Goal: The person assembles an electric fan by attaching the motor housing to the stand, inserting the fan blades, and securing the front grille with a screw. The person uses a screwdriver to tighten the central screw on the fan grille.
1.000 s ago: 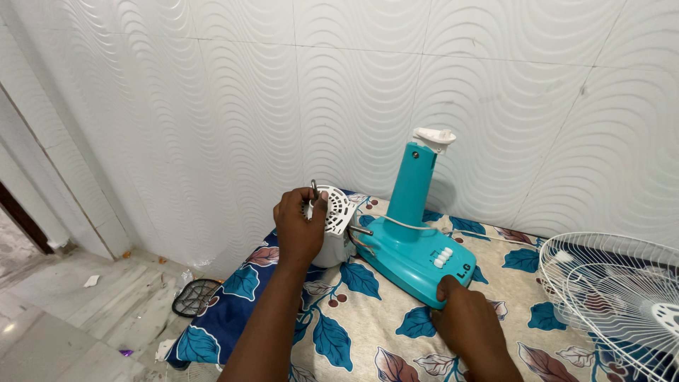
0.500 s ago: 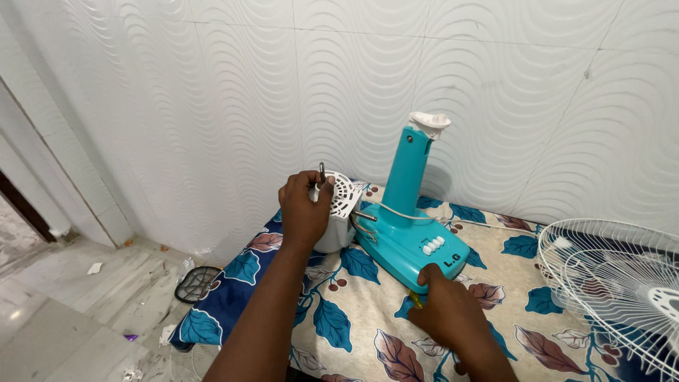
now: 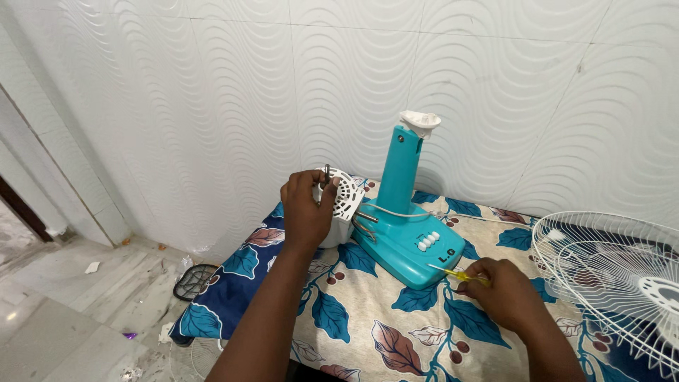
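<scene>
We see a glossy teal plastic fan base [image 3: 414, 244], a white plastic motor housing [image 3: 341, 205], a thin white wire grille [image 3: 614, 279], matt printed cloth [image 3: 368, 322] and glossy ribbed wall tiles [image 3: 212, 92].

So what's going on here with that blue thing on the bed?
A person has a table fan in pieces. The left hand grips the white motor housing beside the teal fan base. The right hand holds a yellow-handled screwdriver, tip near the base's front edge. A white fan guard lies to the right.
</scene>
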